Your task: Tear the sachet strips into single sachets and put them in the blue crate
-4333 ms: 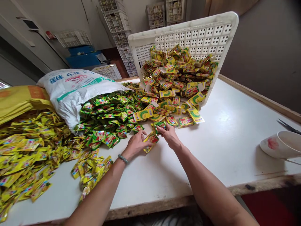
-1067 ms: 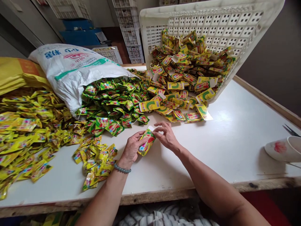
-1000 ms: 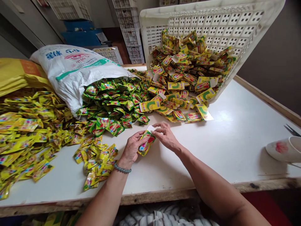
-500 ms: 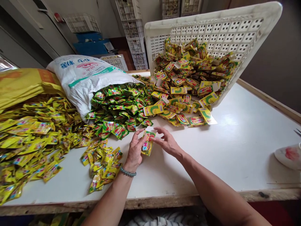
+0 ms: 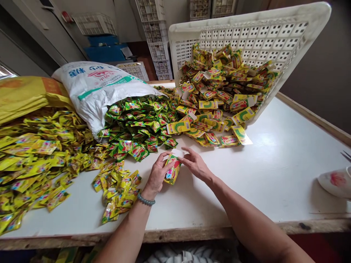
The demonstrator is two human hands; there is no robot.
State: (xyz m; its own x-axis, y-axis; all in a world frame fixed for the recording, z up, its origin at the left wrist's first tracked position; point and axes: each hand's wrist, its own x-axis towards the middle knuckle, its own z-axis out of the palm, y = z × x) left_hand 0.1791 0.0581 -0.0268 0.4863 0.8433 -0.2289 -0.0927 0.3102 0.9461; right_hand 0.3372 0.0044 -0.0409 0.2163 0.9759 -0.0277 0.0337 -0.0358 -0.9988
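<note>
A small green, yellow and red candy box (image 5: pixel 172 171) is between my two hands above the white table. My left hand (image 5: pixel 158 173) is closed around its left side, and a beaded bracelet circles that wrist. At the top of the box, the fingers of my right hand (image 5: pixel 195 165) pinch near the white end flap (image 5: pixel 178 153). Just beyond lie green sachets (image 5: pixel 139 150), spilling from a white woven sack (image 5: pixel 93 87). Yellow sachets (image 5: pixel 120 190) form a small heap left of my left wrist, with a larger yellow pile (image 5: pixel 41 153) farther left.
A white plastic crate (image 5: pixel 290 47) tips toward me, with many small boxes (image 5: pixel 216 98) spilling out. At the right stand a flowered white cup (image 5: pixel 334 182) and dark pointed tips, perhaps scissors (image 5: pixel 346 155). Stacked crates (image 5: pixel 159 40) are behind the table.
The box's white top flap, more upright before, now leans over to the right under my right fingers. The box has dipped slightly. Both hands keep their hold.
</note>
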